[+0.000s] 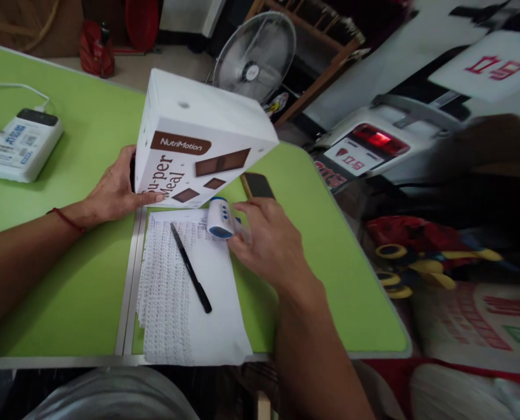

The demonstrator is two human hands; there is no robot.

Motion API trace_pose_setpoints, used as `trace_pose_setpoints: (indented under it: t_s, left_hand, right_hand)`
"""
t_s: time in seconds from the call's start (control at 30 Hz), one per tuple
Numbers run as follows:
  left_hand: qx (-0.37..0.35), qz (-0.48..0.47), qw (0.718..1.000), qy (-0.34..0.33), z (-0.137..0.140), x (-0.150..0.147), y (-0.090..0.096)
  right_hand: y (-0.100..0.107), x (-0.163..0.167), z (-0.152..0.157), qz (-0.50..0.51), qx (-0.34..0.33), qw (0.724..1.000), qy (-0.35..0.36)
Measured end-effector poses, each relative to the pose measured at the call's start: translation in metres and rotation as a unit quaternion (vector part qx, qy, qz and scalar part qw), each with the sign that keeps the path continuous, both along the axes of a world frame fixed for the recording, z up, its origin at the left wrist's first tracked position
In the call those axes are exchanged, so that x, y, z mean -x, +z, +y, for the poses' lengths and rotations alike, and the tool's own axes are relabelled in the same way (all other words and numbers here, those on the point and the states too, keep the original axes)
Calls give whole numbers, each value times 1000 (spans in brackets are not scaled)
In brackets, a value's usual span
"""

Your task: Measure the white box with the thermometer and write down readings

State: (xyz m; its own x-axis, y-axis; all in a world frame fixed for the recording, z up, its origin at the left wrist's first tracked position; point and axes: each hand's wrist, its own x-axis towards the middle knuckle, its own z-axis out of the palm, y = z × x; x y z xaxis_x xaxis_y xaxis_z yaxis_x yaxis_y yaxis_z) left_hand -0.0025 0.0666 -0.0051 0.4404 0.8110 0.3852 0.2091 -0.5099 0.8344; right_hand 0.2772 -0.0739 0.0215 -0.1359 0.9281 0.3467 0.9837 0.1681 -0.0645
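Note:
A white cardboard box (224, 128) with brown "NutriMotion" lettering stands tilted on the green table (330, 251). My left hand (113, 186) grips its left side, with the thumb on the lettered face. In my right hand (271, 242) is a white and blue handheld infrared thermometer (219, 219), held by its handle just in front of the box. Beneath it lie sheets of paper (216, 297) covered partly in rows of handwriting. A black pen (192, 268) rests across the sheets. Behind my right hand, a phone (260, 185) lies partly hidden by the box.
To the left, a white device (23, 146) with a cable sits on the table. A metal seam (131, 286) crosses the tabletop. Beyond the table are a fan (255, 58), a red bag (97, 49) and a white scooter (369, 146). A printed sack (482, 326) is at the right.

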Motion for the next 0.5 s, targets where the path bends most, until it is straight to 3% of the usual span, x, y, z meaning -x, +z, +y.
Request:
trace_pose_setpoints:
  t_s: [0.07,0.13,0.2,0.27,0.37,0.43,0.5]
  left_hand:
    - [6,4,1000,15,-2,1,3]
    - [22,3,999,29,-4,1,6]
    - [40,0,998,42,-6,0,9]
    - [51,-12,997,55,-8,0,12]
    - [74,-55,994,64,-11,-2,14]
    - [105,-82,989,56,-15,-4,16]
    - [142,-92,985,28,-21,-6,18]
  right_hand:
    - [2,-6,2,-57,85,992,-73]
    - [3,-7,5,-83,164,978,-95]
    - [3,-7,7,-68,190,974,-102]
    - [4,-9,8,-18,145,982,-118]
    - [7,-11,8,130,-22,982,-139]
    - [11,-4,6,270,-133,945,-125]
    - [16,12,1,412,-176,890,-79]
